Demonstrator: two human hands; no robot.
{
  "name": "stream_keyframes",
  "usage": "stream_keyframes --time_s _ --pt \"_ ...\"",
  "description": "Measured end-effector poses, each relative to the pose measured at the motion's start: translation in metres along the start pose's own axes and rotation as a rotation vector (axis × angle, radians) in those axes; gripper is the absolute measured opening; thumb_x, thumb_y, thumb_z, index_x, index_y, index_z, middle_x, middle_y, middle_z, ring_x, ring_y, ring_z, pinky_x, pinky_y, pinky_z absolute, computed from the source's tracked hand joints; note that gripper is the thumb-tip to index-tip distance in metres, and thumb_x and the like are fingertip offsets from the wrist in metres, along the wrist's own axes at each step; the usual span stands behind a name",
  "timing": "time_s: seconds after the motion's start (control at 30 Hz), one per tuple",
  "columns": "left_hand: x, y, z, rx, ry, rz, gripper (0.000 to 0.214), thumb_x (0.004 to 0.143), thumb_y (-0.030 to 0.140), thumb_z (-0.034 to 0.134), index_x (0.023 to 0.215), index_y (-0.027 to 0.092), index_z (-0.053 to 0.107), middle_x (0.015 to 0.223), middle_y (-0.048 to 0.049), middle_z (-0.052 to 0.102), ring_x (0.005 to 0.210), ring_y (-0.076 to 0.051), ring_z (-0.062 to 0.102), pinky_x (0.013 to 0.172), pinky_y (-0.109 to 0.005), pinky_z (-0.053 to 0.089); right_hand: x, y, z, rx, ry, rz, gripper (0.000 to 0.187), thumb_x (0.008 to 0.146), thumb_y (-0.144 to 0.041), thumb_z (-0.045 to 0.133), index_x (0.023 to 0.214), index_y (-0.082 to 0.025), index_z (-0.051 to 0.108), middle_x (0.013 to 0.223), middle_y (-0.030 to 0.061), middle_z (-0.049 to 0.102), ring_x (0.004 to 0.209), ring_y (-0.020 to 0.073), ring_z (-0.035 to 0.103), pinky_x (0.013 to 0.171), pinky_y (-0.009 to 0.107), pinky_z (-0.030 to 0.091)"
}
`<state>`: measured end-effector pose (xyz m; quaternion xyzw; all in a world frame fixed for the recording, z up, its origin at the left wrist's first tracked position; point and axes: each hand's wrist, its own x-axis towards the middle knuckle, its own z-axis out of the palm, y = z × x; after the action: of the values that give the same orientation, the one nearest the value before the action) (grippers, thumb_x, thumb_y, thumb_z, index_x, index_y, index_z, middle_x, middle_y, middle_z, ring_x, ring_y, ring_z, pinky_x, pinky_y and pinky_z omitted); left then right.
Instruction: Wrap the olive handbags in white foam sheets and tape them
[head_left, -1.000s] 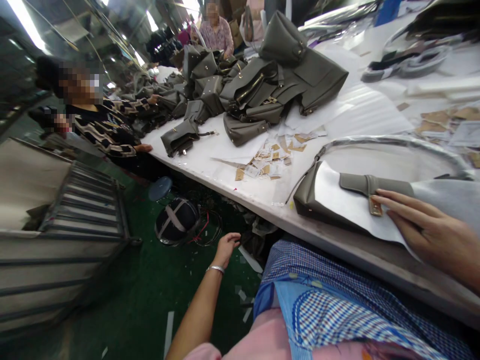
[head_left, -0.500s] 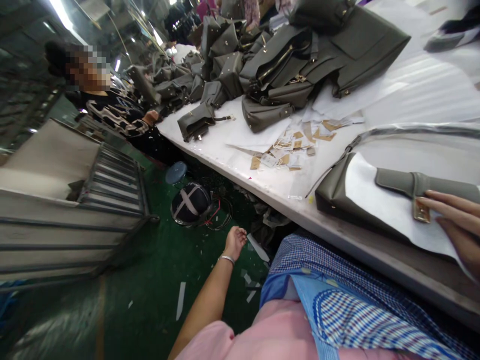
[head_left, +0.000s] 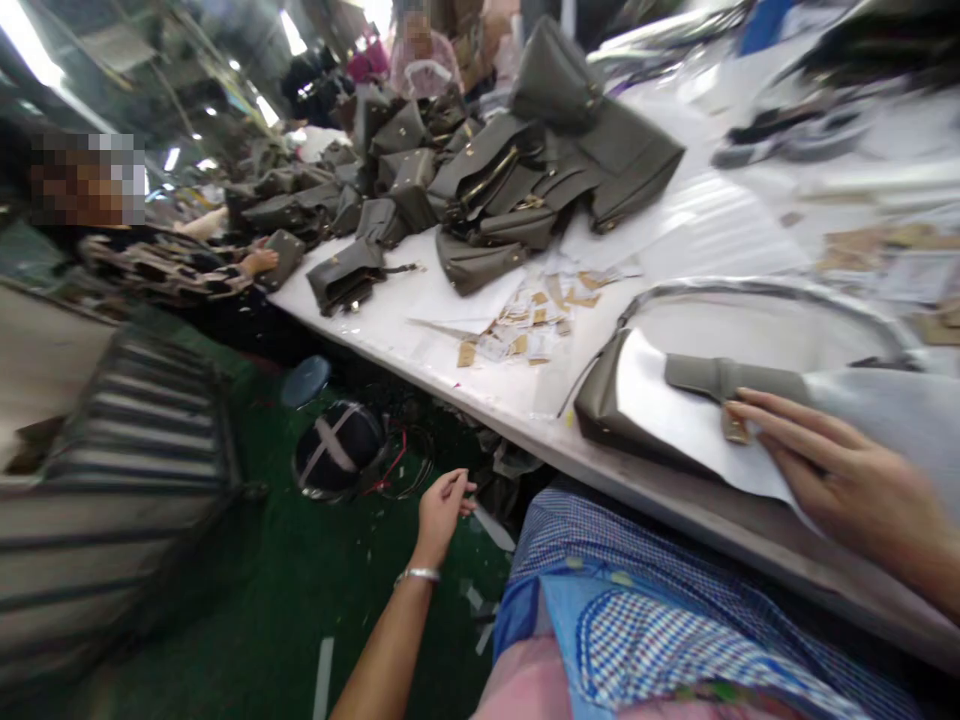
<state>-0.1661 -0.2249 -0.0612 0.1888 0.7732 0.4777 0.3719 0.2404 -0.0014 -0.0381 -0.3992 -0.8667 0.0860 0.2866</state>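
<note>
A dark olive handbag [head_left: 600,398] lies near the table's front edge, with white tissue paper [head_left: 651,400] spread over it. The bag's strap flap [head_left: 694,376] and gold clasp [head_left: 735,424] show on top of the paper. My right hand [head_left: 832,465] rests on it, fingers stretched out together, fingertips touching the clasp. The handle [head_left: 757,287], in clear wrapping, arches up behind the bag. My left hand [head_left: 442,512] hangs over the green floor beside the table, fingers loosely bent and apart, holding nothing. A bracelet circles that wrist.
Many olive handbags [head_left: 480,180] are piled across the table [head_left: 510,400]. Loose paper tags [head_left: 525,325] lie between pile and bag. A co-worker [head_left: 165,262] stands at the table's far left. Below are a barred cart [head_left: 142,420], a blue stool [head_left: 306,381] and a black round bundle [head_left: 337,450].
The view has swung to the right, showing more of my right hand, which stays at the clasp. My left hand still hangs beside the table. The co-worker's hand is now at an olive bag.
</note>
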Motion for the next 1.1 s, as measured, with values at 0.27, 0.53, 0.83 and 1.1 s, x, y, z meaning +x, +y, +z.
stream_keyframes --time_s 0.27,0.53,0.83,1.1 --pt "-0.069 0.156 0.148 0.48 -0.693 1.242 0.033 0.094 0.029 0.061 0.127 0.023 0.061 0.128 -0.0073 0.067 0.121 -0.022 0.061 0.11 -0.039 0.044 0.008 -0.012 -0.011 0.06 -0.053 0.031 0.042 0.099 -0.022 0.041 0.137 -0.03 0.057 0.144 0.0027 0.055 0.12 0.0251 0.061 0.101 0.043 0.053" --pt "-0.028 0.142 0.223 1.019 -0.69 1.484 0.055 0.092 0.014 0.059 0.145 0.017 0.046 0.144 -0.0215 0.051 0.133 -0.036 0.049 0.109 -0.057 0.041 0.016 -0.008 -0.027 0.068 -0.129 -0.057 0.047 0.097 -0.019 0.047 0.141 -0.032 0.053 0.142 0.0035 0.056 0.12 0.0253 0.061 0.099 0.042 0.053" --pt "-0.017 0.113 0.222 1.042 -0.571 1.588 0.064 0.092 0.009 0.054 0.149 0.034 0.038 0.154 -0.0187 0.037 0.14 -0.038 0.038 0.11 -0.062 0.037 0.029 0.024 -0.048 -0.046 -0.293 -0.081 0.065 0.097 -0.035 0.053 0.155 -0.036 0.024 0.159 0.0015 0.033 0.132 0.0281 0.051 0.11 0.049 0.042" --pt "-0.018 0.114 0.226 1.194 -0.462 1.603 0.061 0.098 0.023 0.05 0.153 0.036 0.026 0.153 -0.0148 0.042 0.14 -0.033 0.041 0.111 -0.064 0.035 0.031 0.003 -0.058 -0.083 -0.225 -0.022 0.061 0.097 -0.026 0.052 0.154 -0.028 0.031 0.158 0.0079 0.034 0.134 0.0272 0.049 0.107 0.044 0.046"
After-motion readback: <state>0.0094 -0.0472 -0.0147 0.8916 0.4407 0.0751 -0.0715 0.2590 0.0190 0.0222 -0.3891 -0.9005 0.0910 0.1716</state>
